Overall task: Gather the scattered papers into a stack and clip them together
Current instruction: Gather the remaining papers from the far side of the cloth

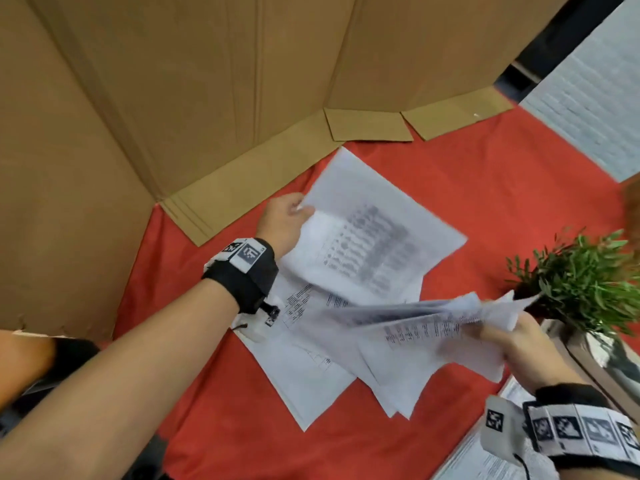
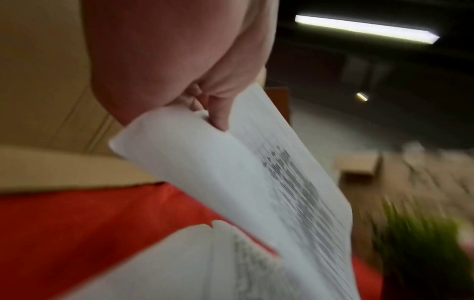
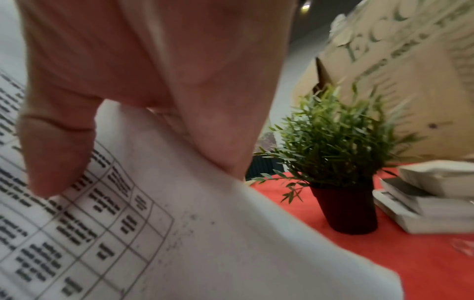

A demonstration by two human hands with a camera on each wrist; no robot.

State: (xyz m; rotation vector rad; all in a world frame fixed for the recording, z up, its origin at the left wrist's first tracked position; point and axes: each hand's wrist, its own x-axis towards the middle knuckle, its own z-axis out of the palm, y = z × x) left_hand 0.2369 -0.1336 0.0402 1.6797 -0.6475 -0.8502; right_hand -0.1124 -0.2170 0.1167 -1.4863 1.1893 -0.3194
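While the head view is smeared by motion, the left hand [image 1: 284, 220] plainly pinches the corner of a printed sheet [image 1: 374, 237] lifted off the red cloth [image 1: 214, 427], near the cardboard wall [image 1: 173, 98]. The right hand [image 1: 519, 344] grips a fanned bundle of papers [image 1: 415, 327], its fingers mostly hidden under the pages. More loose sheets [image 1: 298, 368] lie flat on the cloth beneath both; how many overlap is hard to tell. A potted plant [image 1: 585, 278] stands just beside the right hand, its pot mostly covered by leaves and paper. Print on every page is unreadable. No clip can be made out.

Left wrist view: thumb and curled fingers [image 2: 218, 117] close on the curled top edge of the sheet [image 2: 231, 172]; text is streaked. Another page corner [image 2: 205, 263] sits lower, cut off at the frame bottom. The plant [image 2: 415, 233] is a green blur.

Right wrist view: the thumb [image 3: 56, 152] presses on a page with a table grid [image 3: 128, 223]; the fingers below are hidden by paper. The plant [image 3: 333, 146] in a dark pot is sharp, with a stack of books [image 3: 431, 203] beside it, cut off at the right edge.
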